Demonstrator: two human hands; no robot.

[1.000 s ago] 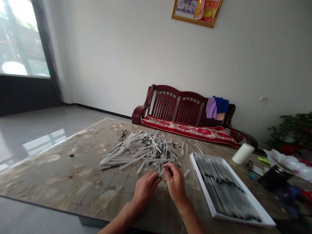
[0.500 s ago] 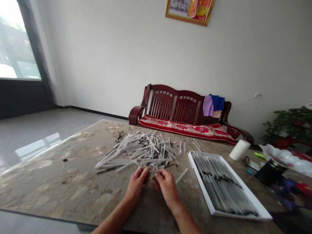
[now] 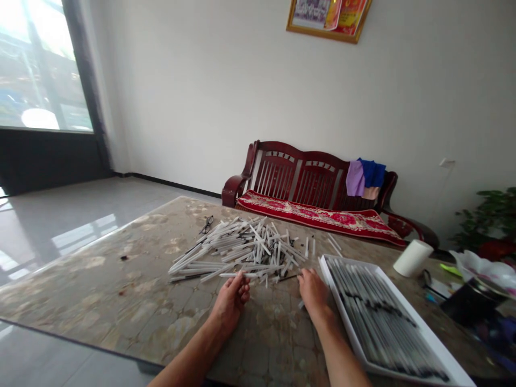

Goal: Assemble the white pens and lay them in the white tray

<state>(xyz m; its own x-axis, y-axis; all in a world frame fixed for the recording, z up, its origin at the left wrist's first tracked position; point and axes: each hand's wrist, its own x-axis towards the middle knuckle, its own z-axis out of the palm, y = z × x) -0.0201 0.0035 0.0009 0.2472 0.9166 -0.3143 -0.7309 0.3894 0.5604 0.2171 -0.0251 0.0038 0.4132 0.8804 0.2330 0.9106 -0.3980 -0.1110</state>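
My left hand pinches a slim white tube between thumb and fingers, just in front of the loose pile. The tube points sideways, level with the table. My right hand is over the table between the pile and the white tray, its fingers closed at the right end of a thin black stick; the fingertips are partly hidden. The pile of white tubes, with dark pieces among them, spreads beyond both hands. In the white tray lie rows of pale tubes with black parts.
Eyeglasses lie behind the pile on the patterned table. A white roll, a dark cup and a scalloped white bowl stand to the right. A red wooden bench is behind the table.
My hands, close together before, are now apart. The right hand has moved right to the black stick; the left holds the white tube. The view has turned slightly left.
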